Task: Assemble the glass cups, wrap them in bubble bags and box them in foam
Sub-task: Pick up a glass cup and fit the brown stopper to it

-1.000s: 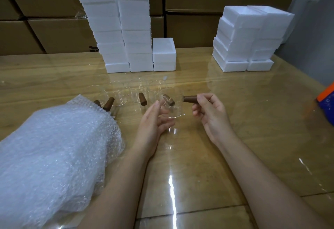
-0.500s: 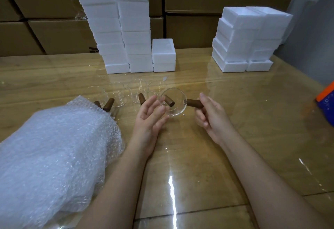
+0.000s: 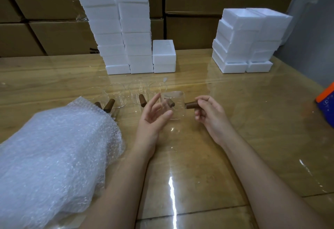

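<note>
Right hand (image 3: 211, 116) pinches wooden handle (image 3: 191, 105); left hand (image 3: 151, 122) fingers spread beside glass cup (image 3: 179, 113). Risk: handle joint loose, cup drops.

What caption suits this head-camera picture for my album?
Right hand grips the wooden handle of a glass cup, left hand beside it; bubble bags and foam boxes nearby.

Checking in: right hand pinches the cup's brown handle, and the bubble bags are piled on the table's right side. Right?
No. The head view shows the bubble bags piled on the left side of the table. The right hand does pinch the glass cup's brown handle.
</note>
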Available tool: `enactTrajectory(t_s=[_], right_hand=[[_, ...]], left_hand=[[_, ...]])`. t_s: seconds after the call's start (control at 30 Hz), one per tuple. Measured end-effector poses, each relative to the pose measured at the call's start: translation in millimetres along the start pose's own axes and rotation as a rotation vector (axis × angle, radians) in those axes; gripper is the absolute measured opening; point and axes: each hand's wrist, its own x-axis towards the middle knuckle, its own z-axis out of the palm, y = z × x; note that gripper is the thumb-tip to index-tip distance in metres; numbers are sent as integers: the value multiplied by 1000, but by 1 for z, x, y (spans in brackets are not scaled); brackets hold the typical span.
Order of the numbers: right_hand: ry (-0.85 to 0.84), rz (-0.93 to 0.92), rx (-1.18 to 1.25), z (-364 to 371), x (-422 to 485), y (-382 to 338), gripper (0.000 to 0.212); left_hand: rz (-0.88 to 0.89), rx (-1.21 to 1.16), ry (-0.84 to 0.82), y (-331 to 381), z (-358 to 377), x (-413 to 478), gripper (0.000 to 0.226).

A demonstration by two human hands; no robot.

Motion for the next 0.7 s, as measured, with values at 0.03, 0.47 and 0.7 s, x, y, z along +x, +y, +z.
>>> enactTrajectory(t_s=[0.03,0.47,0.7], right_hand=[[1,-4,11,0,0,0,18],[5,-59,63,-4,2,0,12],[-77,49,-177,-10,5,5,18]], left_hand=[[16,24,12,0,0,0,69],[-7,81,-58,9,6,-10,51],[10,98,-70,9,5,-9,63]])
